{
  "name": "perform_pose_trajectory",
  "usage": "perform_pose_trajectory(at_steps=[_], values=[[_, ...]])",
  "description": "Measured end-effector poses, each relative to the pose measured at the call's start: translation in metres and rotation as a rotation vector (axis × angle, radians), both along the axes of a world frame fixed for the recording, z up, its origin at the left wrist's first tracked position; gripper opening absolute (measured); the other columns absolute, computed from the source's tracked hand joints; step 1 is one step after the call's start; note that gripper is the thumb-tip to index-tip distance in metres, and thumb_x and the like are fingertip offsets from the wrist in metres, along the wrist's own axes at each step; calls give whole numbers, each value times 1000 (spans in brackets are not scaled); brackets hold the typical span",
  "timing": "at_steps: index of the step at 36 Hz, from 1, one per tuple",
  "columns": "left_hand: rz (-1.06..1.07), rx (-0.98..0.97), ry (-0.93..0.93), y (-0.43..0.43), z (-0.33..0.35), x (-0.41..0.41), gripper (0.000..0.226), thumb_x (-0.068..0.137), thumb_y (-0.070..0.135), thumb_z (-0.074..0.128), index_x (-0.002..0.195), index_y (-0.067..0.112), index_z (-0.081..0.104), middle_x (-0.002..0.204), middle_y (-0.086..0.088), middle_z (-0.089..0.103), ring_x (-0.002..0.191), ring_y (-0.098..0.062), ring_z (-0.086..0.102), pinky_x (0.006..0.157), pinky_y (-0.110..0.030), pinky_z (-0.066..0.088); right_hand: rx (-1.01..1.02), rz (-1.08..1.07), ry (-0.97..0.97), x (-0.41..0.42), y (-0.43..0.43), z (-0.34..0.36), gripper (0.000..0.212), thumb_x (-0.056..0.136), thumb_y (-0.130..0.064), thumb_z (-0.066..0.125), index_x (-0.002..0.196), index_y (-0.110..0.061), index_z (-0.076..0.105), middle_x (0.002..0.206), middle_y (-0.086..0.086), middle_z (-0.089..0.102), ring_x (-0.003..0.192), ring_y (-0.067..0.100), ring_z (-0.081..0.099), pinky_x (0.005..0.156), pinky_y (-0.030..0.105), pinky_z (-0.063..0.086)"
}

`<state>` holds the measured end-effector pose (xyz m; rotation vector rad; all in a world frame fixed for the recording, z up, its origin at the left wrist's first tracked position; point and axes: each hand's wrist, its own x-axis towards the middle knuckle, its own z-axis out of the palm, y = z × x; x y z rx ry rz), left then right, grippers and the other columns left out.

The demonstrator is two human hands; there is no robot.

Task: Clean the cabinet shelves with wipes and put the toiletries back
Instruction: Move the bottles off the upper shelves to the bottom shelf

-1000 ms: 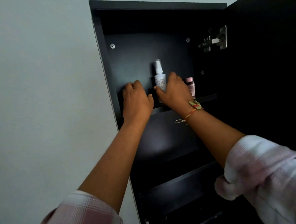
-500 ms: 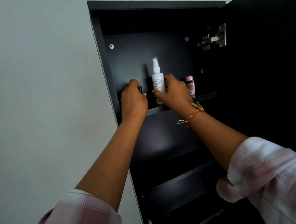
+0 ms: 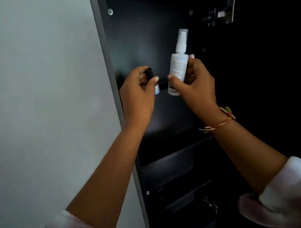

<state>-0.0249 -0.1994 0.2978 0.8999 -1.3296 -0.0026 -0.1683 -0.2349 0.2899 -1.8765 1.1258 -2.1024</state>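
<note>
- The white spray bottle (image 3: 178, 68) is upright, slightly tilted, in front of the open black cabinet (image 3: 143, 37). Its base hangs just before the upper shelf's (image 3: 163, 83) front edge.
- The right hand (image 3: 196, 85) grips it, thumb across the label and fingers curled round behind.
- The left hand (image 3: 137, 95), just beside it, curls round a small black-capped container (image 3: 149, 73) whose pale lower end shows under the thumb.
- A pink cap (image 3: 192, 56) peeks out behind the right hand's fingers.
- A thread bracelet (image 3: 221, 123) circles the right wrist.
- A lower shelf (image 3: 173, 157) sits beneath the arms.
- A metal hinge (image 3: 223, 14) is at upper right, a pale wall (image 3: 43, 83) to the left.
</note>
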Motion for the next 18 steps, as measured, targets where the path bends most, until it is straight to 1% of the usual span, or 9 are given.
perform_pose_trajectory(at_steps=[3,7,10,12,14,15,16,18], values=[[-53,50,22,12,-32,1,31,84,19,73,113,16,65,89,17,62,79,16,59,75,-3,45,12,-16,13,-2,19,-27,46,79,-38,75,116,-18,57,102,-8,69,89,0,67,77,20,56],[-123,171,30,24,-92,2,29,83,18,74,111,16,65,89,19,62,81,13,60,74,-3,45,162,-17,63,-5,35,-83,46,79,-39,75,116,-18,57,99,-10,68,86,0,67,75,23,57],[-177,322,44,29,-154,2,28,82,17,75,108,17,66,88,17,64,80,11,61,72,-4,45,334,-10,100,-12,44,-145,46,79,-38,74,117,-20,56,99,-11,68,86,-1,66,75,23,56],[-185,462,56,33,-203,2,26,80,17,76,105,18,67,88,12,67,78,9,62,73,-6,47,468,-13,120,-19,50,-193,47,78,-38,75,118,-22,56,100,-10,69,87,0,67,76,25,57],[-187,616,75,41,-253,2,25,79,16,78,101,15,68,86,7,69,76,8,62,73,-9,49,587,-31,151,-26,59,-242,48,77,-37,76,117,-22,56,99,-7,70,87,5,68,77,30,58],[-198,683,89,47,-277,2,24,79,15,78,100,12,68,84,6,69,75,8,62,71,-8,48,656,-42,177,-30,63,-267,47,77,-36,77,117,-21,56,99,-4,70,87,9,68,76,31,57],[-211,747,101,53,-300,3,22,79,12,77,99,10,68,82,6,69,73,9,62,69,-6,47,732,-47,214,-34,68,-291,47,77,-34,77,117,-20,56,98,-3,70,87,11,68,74,30,55],[-236,866,119,65,-338,2,18,80,8,76,96,6,67,79,4,68,70,11,61,67,-4,44,888,-36,275,-42,78,-334,45,77,-33,78,115,-21,57,94,-7,66,87,13,67,72,25,49]])
